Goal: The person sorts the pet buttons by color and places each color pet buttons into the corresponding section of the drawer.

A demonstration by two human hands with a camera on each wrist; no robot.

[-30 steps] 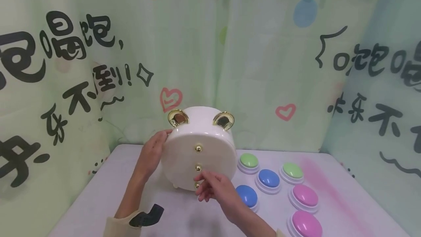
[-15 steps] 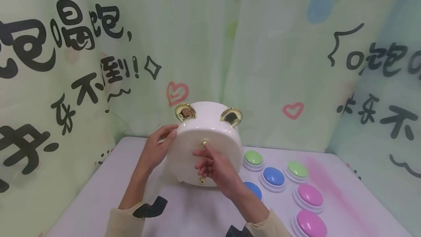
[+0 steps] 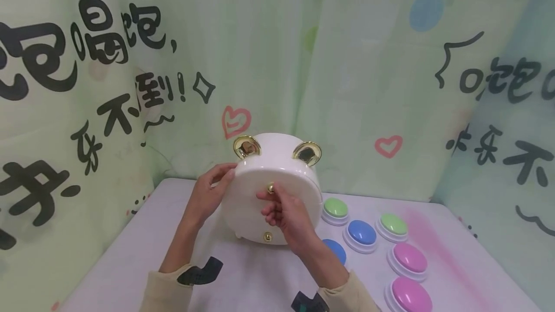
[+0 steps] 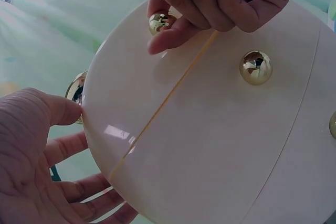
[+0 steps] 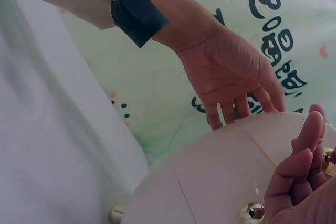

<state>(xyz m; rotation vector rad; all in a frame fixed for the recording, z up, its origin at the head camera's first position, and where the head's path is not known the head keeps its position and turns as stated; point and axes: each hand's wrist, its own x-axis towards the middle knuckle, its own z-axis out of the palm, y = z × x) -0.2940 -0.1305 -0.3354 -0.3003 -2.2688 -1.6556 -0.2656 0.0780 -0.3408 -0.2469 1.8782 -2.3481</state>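
Note:
A round white drawer box (image 3: 244,213) with gold ears (image 3: 307,153) stands on the table, its flat front facing me. My left hand (image 3: 210,194) steadies its upper left side, fingers spread along the curved wall and thumb at the front edge. At the front, my right hand (image 3: 292,215) pinches the top gold knob (image 4: 159,23) between thumb and index finger; its other fingers are loosely curled. Beneath that hand, the middle knob (image 4: 256,67) shows in the left wrist view. The bottom knob (image 3: 268,237) is free of both hands. Thin seams divide the drawer fronts.
Several round push buttons stand right of the box: green (image 3: 336,207), blue (image 3: 362,232) and pink (image 3: 409,257). The white table (image 3: 243,278) ends at a pale green curtain (image 3: 347,110) with black writing, which closes in the back and sides.
My right hand has risen from near the lower knobs to the top knob and now pinches it. My left hand stays at the box's side. The view has shifted slightly.

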